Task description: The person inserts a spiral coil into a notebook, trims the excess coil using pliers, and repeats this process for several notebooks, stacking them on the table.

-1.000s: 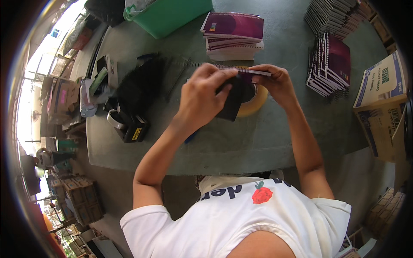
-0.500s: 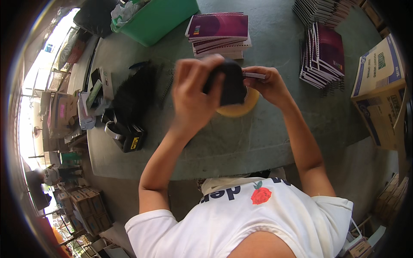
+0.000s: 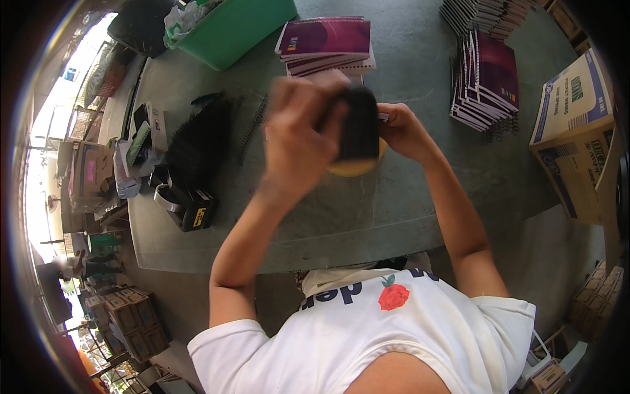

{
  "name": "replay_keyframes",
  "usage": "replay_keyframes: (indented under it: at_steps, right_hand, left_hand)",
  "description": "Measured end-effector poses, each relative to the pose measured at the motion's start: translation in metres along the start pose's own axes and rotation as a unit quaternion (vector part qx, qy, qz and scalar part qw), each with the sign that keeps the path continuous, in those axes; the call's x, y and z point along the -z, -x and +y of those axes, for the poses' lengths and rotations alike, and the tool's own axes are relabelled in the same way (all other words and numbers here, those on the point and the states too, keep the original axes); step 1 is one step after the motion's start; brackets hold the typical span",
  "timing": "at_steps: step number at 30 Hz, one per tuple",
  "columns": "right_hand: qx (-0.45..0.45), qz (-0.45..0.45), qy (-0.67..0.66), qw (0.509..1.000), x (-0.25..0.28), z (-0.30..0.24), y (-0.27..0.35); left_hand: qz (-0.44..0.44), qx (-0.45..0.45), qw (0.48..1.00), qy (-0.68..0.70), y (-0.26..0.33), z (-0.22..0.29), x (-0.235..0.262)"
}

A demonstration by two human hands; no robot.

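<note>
Gripping a black pad [image 3: 359,125], the left hand [image 3: 298,134] is being closed around it above the yellow tape roll [image 3: 354,167]; at three o'clock, the right hand [image 3: 401,131] is being curled shut, its contents unclear.

Left hand [image 3: 298,141] gripping black object [image 3: 359,125], right hand [image 3: 400,128] beside

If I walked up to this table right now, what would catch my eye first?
Probably the blurred left hand gripping a black object at the centre, with the right hand meeting it from the other side. Purple-covered notebooks are stacked just beyond, more spiral-bound ones stand far right, and a green bin sits far left.
</note>
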State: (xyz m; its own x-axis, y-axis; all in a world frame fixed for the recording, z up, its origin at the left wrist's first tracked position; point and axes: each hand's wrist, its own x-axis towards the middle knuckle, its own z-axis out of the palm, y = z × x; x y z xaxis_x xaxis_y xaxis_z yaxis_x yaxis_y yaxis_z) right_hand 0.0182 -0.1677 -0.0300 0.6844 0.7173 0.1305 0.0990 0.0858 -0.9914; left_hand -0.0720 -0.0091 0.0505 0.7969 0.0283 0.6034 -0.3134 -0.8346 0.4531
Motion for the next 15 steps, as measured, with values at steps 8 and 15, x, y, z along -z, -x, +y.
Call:
replay_keyframes:
  at_steps: [8, 15]
  right_hand:
    - [0.062, 0.006, -0.045, 0.997, -0.004, -0.002, -0.002]
    - [0.117, 0.048, -0.115, 0.985, -0.007, -0.007, -0.001]
  left_hand:
    - [-0.222, 0.042, 0.970, 0.086, 0.076, 0.015, -0.026]
    - [-0.015, -0.106, 0.989, -0.103, 0.024, -0.004, -0.011]
